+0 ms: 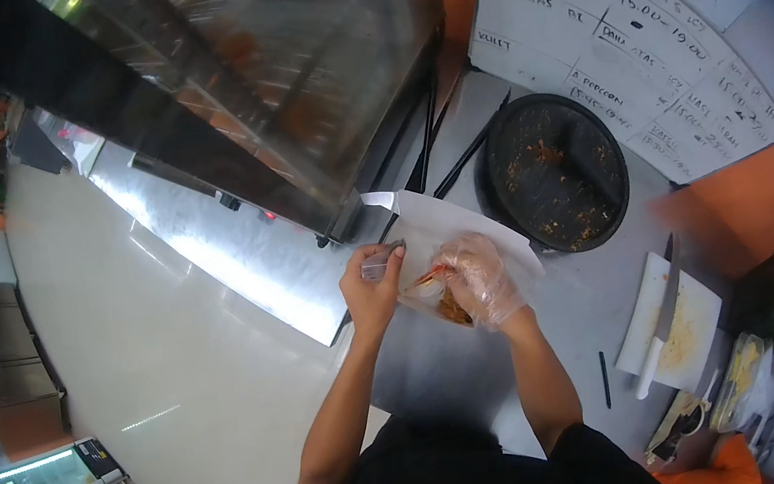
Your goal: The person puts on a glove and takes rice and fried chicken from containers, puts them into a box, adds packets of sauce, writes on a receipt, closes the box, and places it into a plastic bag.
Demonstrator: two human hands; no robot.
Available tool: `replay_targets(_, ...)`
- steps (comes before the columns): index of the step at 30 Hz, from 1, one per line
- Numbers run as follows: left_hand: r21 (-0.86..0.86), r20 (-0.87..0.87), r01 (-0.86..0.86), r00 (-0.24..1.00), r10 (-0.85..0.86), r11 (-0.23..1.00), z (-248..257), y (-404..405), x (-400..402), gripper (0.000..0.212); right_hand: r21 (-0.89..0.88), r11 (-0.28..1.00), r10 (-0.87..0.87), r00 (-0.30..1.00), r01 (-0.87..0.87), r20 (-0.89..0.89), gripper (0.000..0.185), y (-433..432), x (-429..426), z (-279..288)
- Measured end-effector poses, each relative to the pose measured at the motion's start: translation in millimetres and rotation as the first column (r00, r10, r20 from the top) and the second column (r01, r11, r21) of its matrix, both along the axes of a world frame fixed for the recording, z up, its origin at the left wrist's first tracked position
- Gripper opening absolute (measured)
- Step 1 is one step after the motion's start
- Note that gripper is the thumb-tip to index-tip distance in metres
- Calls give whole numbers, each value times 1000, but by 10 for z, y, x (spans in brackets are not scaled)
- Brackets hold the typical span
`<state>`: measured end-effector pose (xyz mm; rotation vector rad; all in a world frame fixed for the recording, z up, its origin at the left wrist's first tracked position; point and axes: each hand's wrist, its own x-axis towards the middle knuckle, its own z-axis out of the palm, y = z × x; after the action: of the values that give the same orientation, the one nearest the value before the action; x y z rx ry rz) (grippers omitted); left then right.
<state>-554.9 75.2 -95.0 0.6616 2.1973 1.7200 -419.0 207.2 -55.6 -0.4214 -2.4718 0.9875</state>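
Note:
My left hand point(373, 286) pinches a small, greyish translucent item point(376, 266) between thumb and fingers; what it is I cannot tell. Beside it, my right hand point(486, 281) wears a clear disposable plastic glove. Its fingers curl at the red-edged mouth of a small food packet point(434, 300). Brown, fried-looking food point(454, 309) shows at the packet, below the gloved fingers. Both hands are above the near edge of a sheet of white paper point(456, 220) on the metal counter point(446, 377). The gloved fingertips are partly hidden.
A glass-sided display cabinet point(321, 62) stands at the counter's far left. Right of the paper is a black round pan point(551, 174) with crumbs, near dark tongs point(468, 157). A knife point(661, 320) lies on a white cutting board point(689, 327). A whiteboard point(629, 44) bears handwriting.

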Motion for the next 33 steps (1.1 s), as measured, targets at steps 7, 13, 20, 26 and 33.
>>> replay_targets(7, -174, -107, 115, 985, -134, 978, 210, -6, -124, 40, -263, 964, 27, 998, -41, -57, 11, 73, -176, -287)
replay_targets(13, -260, -257, 401, 848, -463, 879, 337, -178, -279, 37, -358, 933, -40, 999, 39, 5, 12, -1, -296, -260)
replay_targets(20, -300, -481, 257, 790, -379, 918, 204, -108, -310, 19, -459, 888, -36, 999, 15, -37, 15, -8, -301, -367)
replay_targets(26, -236, -246, 129, 951, -188, 963, 302, -71, -253, 16, -400, 916, -22, 995, -19, -96, 16, 2, -469, -667)
replay_targets(33, -98, -21, 92, 995, -94, 991, 234, -168, -324, 16, -217, 975, -77, 982, 38, -173, 15, -89, -480, -382)
